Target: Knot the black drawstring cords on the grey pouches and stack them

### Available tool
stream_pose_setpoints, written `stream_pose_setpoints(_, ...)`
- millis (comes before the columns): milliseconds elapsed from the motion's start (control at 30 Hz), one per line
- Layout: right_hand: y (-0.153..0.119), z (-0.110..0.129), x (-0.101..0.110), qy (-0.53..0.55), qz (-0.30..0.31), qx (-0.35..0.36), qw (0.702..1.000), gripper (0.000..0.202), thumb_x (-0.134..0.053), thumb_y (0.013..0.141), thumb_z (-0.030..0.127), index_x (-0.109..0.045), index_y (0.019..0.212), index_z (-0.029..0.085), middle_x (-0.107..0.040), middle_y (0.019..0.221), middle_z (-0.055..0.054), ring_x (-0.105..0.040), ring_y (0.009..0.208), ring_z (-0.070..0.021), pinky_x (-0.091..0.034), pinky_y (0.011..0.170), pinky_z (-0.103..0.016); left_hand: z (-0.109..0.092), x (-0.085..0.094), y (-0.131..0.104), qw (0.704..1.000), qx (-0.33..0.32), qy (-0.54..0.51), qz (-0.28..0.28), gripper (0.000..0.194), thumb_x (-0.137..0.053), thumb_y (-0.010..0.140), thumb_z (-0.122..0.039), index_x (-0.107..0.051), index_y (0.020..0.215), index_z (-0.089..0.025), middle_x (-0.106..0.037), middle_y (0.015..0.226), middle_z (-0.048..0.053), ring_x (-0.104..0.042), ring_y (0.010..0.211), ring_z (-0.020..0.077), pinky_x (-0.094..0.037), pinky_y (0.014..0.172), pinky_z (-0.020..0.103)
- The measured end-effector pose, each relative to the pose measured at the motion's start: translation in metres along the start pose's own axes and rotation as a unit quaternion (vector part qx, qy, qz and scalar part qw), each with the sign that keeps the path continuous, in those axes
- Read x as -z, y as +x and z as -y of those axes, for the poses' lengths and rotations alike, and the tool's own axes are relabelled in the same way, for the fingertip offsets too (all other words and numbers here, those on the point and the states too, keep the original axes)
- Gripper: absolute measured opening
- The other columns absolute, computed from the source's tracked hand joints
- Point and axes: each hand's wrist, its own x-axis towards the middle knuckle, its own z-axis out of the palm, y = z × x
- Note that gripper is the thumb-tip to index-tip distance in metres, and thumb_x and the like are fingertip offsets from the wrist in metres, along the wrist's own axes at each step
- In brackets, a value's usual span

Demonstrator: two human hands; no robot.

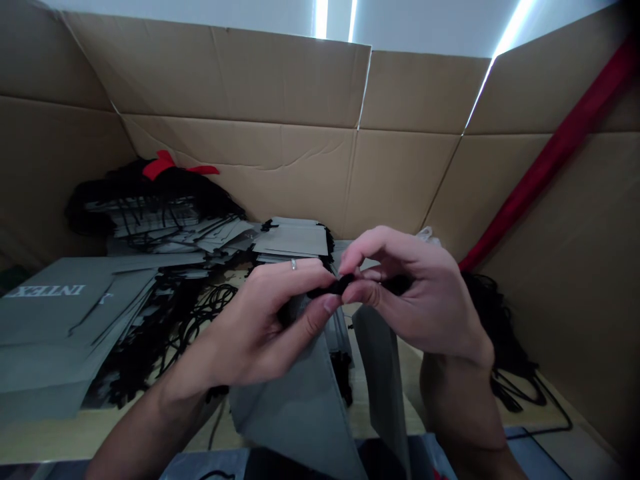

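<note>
My left hand (260, 313), with a ring on one finger, pinches a short stretch of black cord (343, 284) between thumb and fingertips. From the other side my right hand (425, 287) grips the same cord, so the fingertips of both hands almost meet. More black shows inside the right palm. Below the hands hangs a grey bag-like piece (300, 407) with two stiff panels standing apart. Whether the cord is fastened to it is hidden by my fingers. Just behind the hands lies a stack of flat grey pieces (293, 240) with black cord along its sides.
At the left lie printed grey pieces (45, 313) with tangled black cords (200, 313). A taller pile (155, 213) with red strips stands behind. Black cords (495, 327) lie at the right. Cardboard walls (280, 153) enclose the table; a red band (550, 160) slants down the right one.
</note>
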Motion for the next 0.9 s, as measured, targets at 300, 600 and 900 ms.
stream_pose_setpoints(300,0.0021,-0.0052,-0.0013,0.061,-0.020,0.012,0.998,0.019,-0.097,0.093,0.025,-0.086,0.109,0.024,-0.082,0.097,0.000,-0.076,0.075,-0.0128,-0.065,0.065,-0.023,0.0020,-0.0004,-0.0026,1.000,-0.006,0.007,0.001,0.020,-0.057,0.115,-0.023,-0.068,0.099,-0.020,-0.066,0.086,0.003,-0.061,0.079,0.0170,-0.047,0.071,0.032)
stream_pose_setpoints(600,-0.0033,0.0002,0.0001,0.024,-0.040,-0.030,0.998,0.029,-0.099,0.091,0.025,-0.079,0.111,0.027,-0.077,0.098,-0.001,-0.070,0.079,-0.0138,-0.056,0.060,-0.024,0.0013,-0.0004,-0.0022,0.999,-0.013,0.052,0.000,0.014,-0.058,0.114,-0.020,-0.069,0.107,-0.015,-0.069,0.092,0.004,-0.055,0.080,0.0149,-0.042,0.070,0.033)
stream_pose_setpoints(900,-0.0056,0.0007,0.0009,-0.033,-0.037,-0.002,0.999,0.021,-0.094,0.096,0.023,-0.076,0.108,0.026,-0.072,0.091,0.002,-0.062,0.071,-0.0115,-0.053,0.060,-0.025,0.0024,0.0017,-0.0048,0.997,-0.016,0.079,0.012,0.017,-0.058,0.114,-0.015,-0.065,0.098,-0.017,-0.058,0.083,-0.001,-0.046,0.074,0.0135,-0.038,0.067,0.032)
